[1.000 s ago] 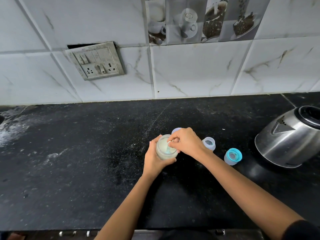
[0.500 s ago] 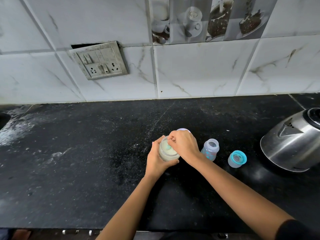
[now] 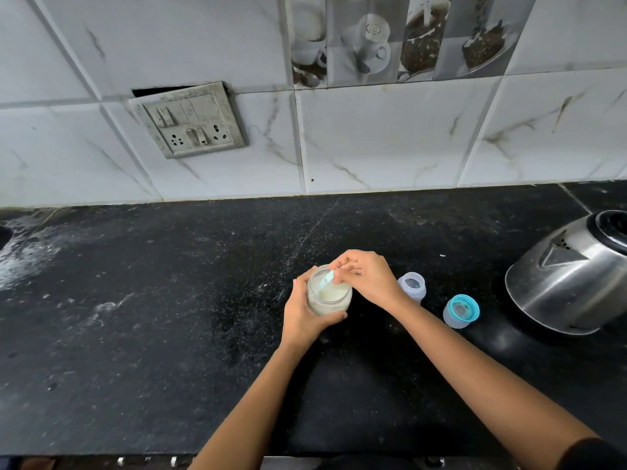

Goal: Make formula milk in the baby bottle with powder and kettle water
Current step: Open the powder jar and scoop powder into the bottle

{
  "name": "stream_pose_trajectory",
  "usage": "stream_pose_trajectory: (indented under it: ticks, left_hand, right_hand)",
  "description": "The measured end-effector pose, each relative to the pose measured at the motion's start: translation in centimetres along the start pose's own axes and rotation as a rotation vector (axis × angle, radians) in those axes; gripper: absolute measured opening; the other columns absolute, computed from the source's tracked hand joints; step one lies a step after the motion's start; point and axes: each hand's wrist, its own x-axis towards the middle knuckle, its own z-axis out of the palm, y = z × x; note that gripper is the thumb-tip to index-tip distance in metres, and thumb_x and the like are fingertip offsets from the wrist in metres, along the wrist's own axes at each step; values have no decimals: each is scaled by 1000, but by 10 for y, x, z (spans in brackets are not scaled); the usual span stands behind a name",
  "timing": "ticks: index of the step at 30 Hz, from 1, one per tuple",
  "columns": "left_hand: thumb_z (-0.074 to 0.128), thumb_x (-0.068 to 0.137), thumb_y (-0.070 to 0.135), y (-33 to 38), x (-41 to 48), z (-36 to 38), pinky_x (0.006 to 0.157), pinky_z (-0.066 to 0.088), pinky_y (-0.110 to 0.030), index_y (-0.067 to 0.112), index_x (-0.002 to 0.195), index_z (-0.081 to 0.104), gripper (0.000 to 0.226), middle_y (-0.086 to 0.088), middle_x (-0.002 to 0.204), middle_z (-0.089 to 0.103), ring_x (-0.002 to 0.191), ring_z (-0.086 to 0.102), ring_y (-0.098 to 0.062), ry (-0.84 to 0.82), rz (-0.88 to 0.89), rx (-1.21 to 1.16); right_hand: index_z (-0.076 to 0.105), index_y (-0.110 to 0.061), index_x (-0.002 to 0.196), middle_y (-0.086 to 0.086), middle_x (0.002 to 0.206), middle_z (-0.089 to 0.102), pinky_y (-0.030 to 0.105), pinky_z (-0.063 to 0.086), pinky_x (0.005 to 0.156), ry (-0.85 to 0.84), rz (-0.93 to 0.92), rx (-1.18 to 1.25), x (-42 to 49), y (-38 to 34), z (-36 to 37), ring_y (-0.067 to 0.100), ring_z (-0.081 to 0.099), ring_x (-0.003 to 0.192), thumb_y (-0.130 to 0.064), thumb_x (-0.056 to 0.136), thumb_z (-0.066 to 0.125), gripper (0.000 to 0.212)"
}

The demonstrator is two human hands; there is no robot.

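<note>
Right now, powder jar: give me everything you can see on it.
The jar is small, round, clear, glass by the look, open with no lid on. Pale cream powder fills it nearly to the rim. It stands roughly upright on or just above the black counter, left of the open baby bottle. The left hand wraps its side. The right hand holds a light blue scoop dipped into the powder.

The surface [image 3: 169,334] is dark speckled stone, fairly matt, dusted with pale powdery smears. Left of the right hand [image 3: 368,281], the powder jar [image 3: 327,298] looks clear and glassy, a pale blue plastic scoop [image 3: 326,281] in its mouth. Right of that hand stand a translucent plastic baby bottle [image 3: 412,288], a blue-ringed plastic cap [image 3: 460,311] and a polished, reflective steel kettle [image 3: 570,279]. The wall tiles [image 3: 390,137] are glossy marble-patterned.
</note>
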Motion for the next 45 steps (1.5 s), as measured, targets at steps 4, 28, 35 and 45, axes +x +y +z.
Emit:
stream_pose_trajectory:
  ticks: [4, 28, 35, 45]
  left_hand:
    - [91, 50, 26, 0, 0, 0, 92, 41, -14, 37, 126, 44, 90, 15, 129, 53, 116, 50, 2, 0, -5, 5]
    - [88, 49, 31, 6, -1, 4, 89, 50, -32, 45, 126, 40, 92, 15, 120, 56, 107, 56, -2, 11, -54, 30]
    - [85, 44, 37, 9, -1, 3, 91, 47, -29, 39, 122, 44, 88, 14, 122, 55, 108, 53, 1, 49, -74, 49]
    - [87, 46, 35, 13, -4, 8, 93, 46, -30, 44, 120, 43, 87, 19, 125, 53, 110, 52, 3, 78, -108, 53]
  right_hand:
    - [73, -15, 90, -2, 82, 74, 13, 50, 67, 1, 79, 42, 0, 2, -9, 1, 68, 77, -4, 77, 71, 16]
    - [69, -15, 81, 3, 80, 74, 25, 52, 76, -114, 45, -241, 2, -17, 15, 4, 66, 73, -1, 81, 58, 18]
    - [72, -6, 87, 1, 74, 72, 17, 50, 59, -15, 193, 117, 5, -11, -16, 2, 65, 57, 5, 77, 67, 16]
    - [68, -7, 91, 13, 82, 72, 16, 45, 53, 184, 349, 373, -10, 12, -19, 13, 55, 60, 6, 78, 66, 18]
